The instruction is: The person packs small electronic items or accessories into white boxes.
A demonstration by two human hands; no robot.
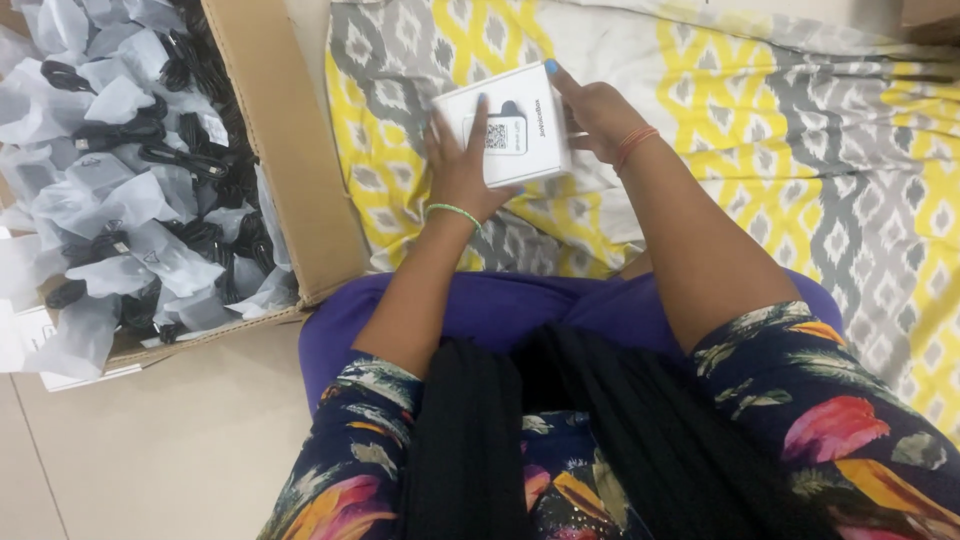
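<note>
Both our hands grip one small white box in the head view: the left hand lies flat over its near face, fingers spread, and the right hand clasps its far edge. The box hovers above the yellow-and-grey patterned cloth. Left of the box sits a cardboard carton heaped with bagged black cables; the box looks closed, and the carton remains full
</note>
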